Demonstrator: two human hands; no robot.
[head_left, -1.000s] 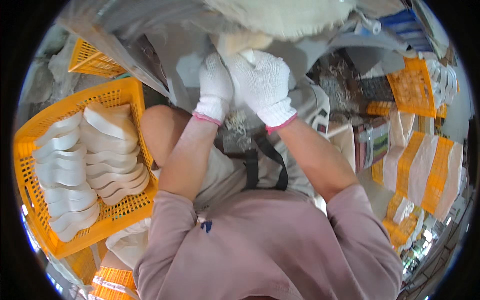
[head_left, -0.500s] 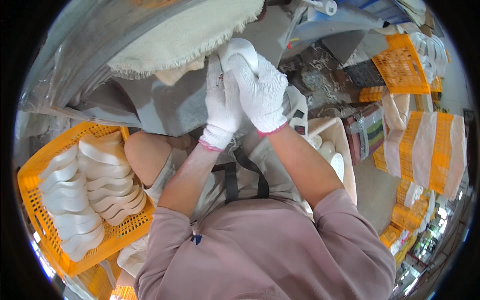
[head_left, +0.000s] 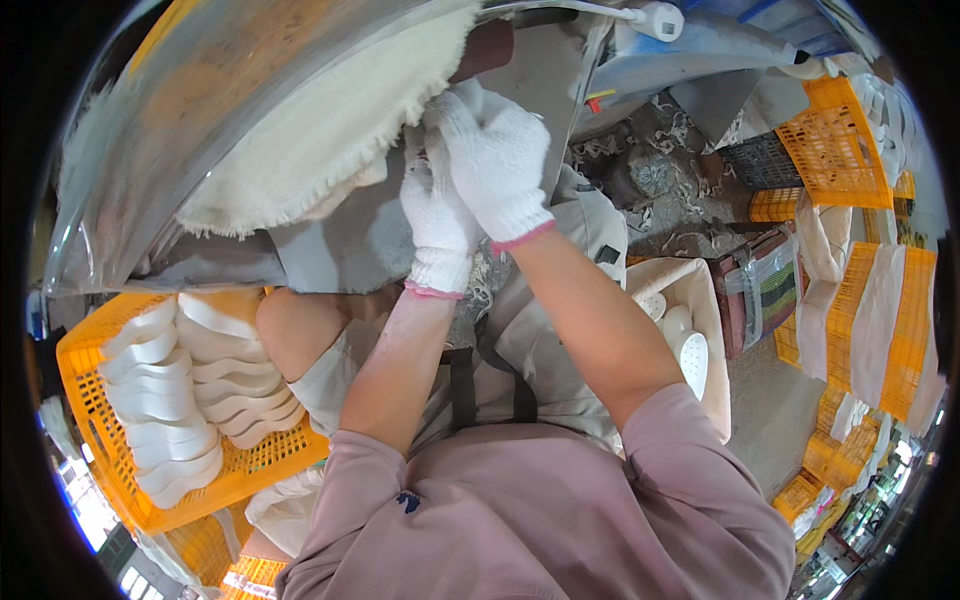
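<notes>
My two hands are raised together in white knitted gloves with pink cuffs, beside the frayed edge of a round cream cloth wheel [head_left: 330,120]. My right hand [head_left: 497,165] is closed over a smooth white curved piece [head_left: 467,93], of which only a bit shows at the fingertips. Lower and to the left, my left hand [head_left: 436,215] is closed against the same piece, its fingers partly covered by the right. The piece's far end is at or very close to the wheel's edge; I cannot tell whether they touch.
At left, a yellow plastic crate [head_left: 255,478] holds stacked wavy white pieces [head_left: 165,400]. A cloth-lined container [head_left: 712,400] at my right holds white perforated pieces [head_left: 691,362]. Dusty scraps [head_left: 655,180] lie beyond it. More yellow crates [head_left: 835,140] are stacked far right. Grey sheet metal [head_left: 335,250] lies under the wheel.
Both hands have moved up and left with the white piece, closer to the cloth wheel. The piece shows less now, and the view has shifted a little.
</notes>
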